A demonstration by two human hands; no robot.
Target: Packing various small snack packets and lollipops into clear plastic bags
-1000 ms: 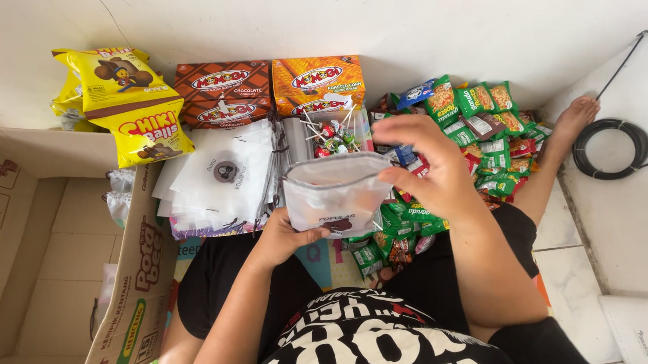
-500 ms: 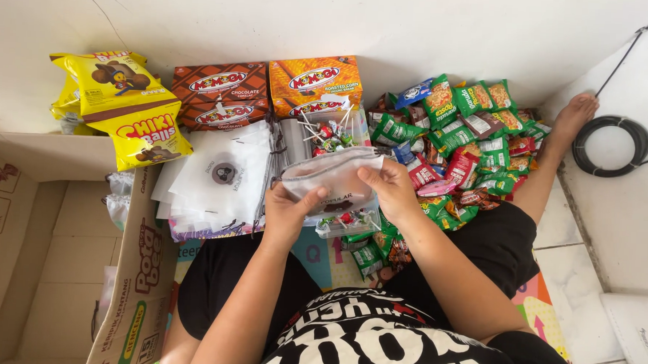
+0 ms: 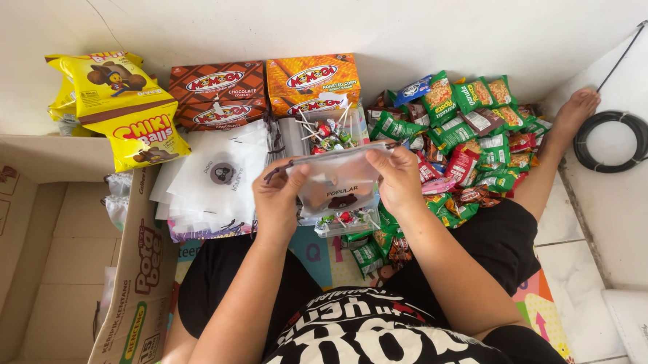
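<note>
I hold a small clear plastic pouch with a dark zip edge and a brown printed mark stretched flat between both hands, above my lap. My left hand pinches its left top corner and my right hand pinches its right top corner. Behind the pouch lies a clear tray of lollipops, and more lollipops show just below it. A stack of empty white pouches lies to the left of my hands.
A heap of small green and red snack packets lies at right by my bare foot. A brown box, an orange box and yellow snack bags stand by the wall. An open cardboard carton is at left, a coiled black cable at right.
My right hand came back from over the snack heap to the pouch. Both hands then pulled the open pouch flat and taut by its top corners.
</note>
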